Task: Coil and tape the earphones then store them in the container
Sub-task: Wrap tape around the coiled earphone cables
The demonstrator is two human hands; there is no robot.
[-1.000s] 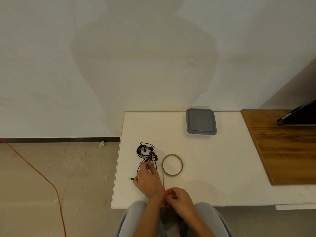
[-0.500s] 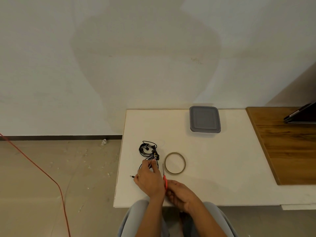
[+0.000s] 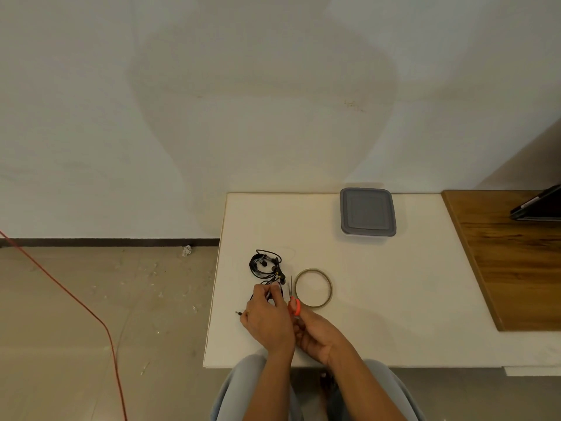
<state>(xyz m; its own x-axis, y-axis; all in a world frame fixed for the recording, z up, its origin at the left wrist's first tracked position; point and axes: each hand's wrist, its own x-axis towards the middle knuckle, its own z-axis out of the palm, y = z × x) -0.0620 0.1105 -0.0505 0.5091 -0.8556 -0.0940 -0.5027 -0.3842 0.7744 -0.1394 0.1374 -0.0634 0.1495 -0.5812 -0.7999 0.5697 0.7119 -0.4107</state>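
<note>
Just left of the tape roll, left hand: fingers curled, thumb and fingertips pinching a strand of the black earphones low over the table.
Near side of the tape roll, right hand: touching the left hand, curled round the orange handle of the scissors. The blades point away along the roll's left rim. They are too thin to show whether they are parted.
Earphones: beyond and left of the tape roll, a loose black bundle of loops with the buds showing. A lower stretch runs in under the left fingers.
Jack plug: lying free on the table, well left of the tape roll, just beside the left hand.
Tape on the cable: cannot tell. Nothing clearly shows a strip at the fingertips.
Container: well beyond the tape roll and to its right, grey lid on, apart from everything else.
Done, as judged: some coiling — the bundle is gathered but untidy, with the plug end trailing.
In hand, as judged: binding the coil, since the scissors are out and the cable is pinched.
Left to do: tape the coil, take the lid off, put the earphones inside — none of the storing has begun.
Far right of the tape roll: a wooden board with a dark device at its far corner.
</note>
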